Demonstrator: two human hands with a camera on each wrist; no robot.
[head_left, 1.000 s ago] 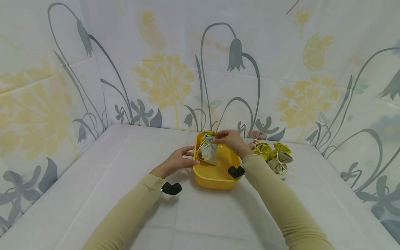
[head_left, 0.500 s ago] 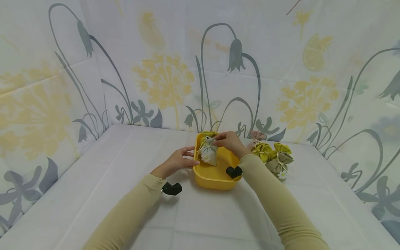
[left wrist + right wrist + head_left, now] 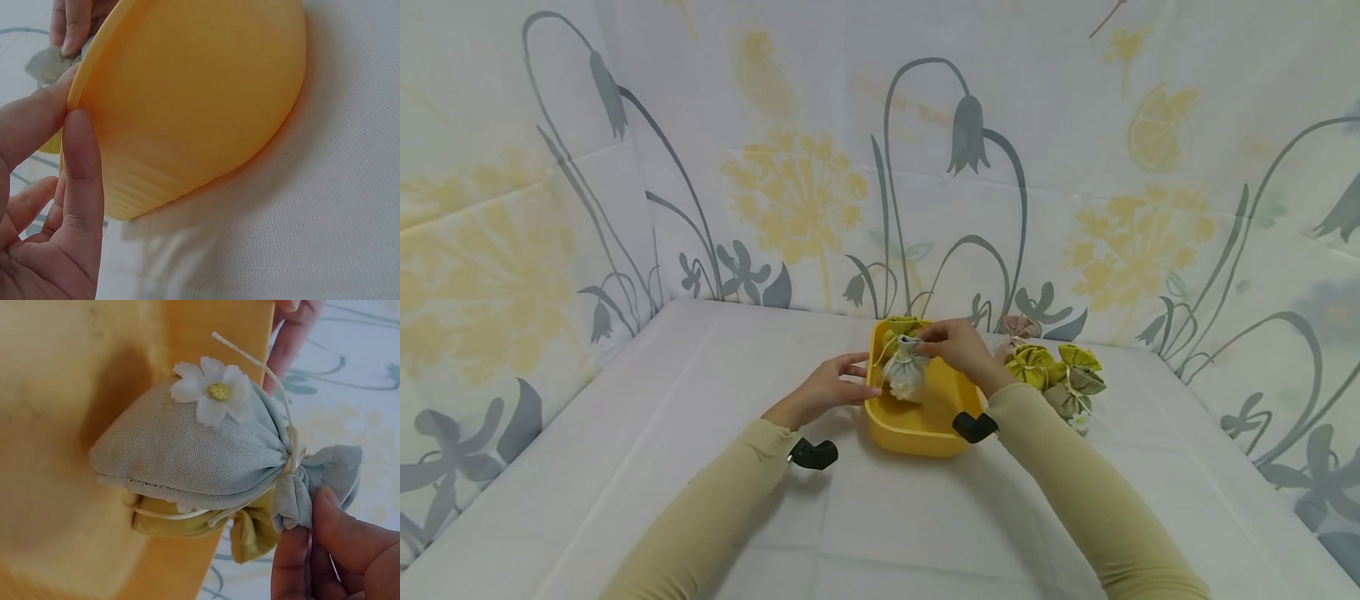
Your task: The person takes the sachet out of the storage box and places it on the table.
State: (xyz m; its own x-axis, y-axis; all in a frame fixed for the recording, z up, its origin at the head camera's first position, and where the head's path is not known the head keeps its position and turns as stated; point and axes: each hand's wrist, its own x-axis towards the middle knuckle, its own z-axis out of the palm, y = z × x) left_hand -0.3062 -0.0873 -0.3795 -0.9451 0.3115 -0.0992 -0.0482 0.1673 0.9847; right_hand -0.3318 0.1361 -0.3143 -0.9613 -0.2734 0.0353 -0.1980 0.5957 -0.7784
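Observation:
A yellow plastic basin (image 3: 917, 440) stands on the white cloth near the back. My left hand (image 3: 823, 385) grips its left rim, thumb on one side and a finger on the other, as the left wrist view shows. Inside the basin, toward its left wall, is a pale grey-blue drawstring sachet (image 3: 200, 440) with a white fabric flower and a cream cord. My right hand (image 3: 958, 350) pinches the gathered neck of this sachet between thumb and fingers. Behind it in the basin lies a mustard-yellow sachet (image 3: 253, 534), partly hidden.
Right of the basin sits a group of sachets: a pink one (image 3: 1017, 329), a mustard one (image 3: 1032, 363), and a beige one (image 3: 1063, 398) with a white flower beside another yellow top (image 3: 1078, 357). A flower-printed cloth (image 3: 805, 200) hangs close behind.
The right hand and the grey-blue sachet have shifted slightly right and down inside the basin. My left hand stays on the rim.

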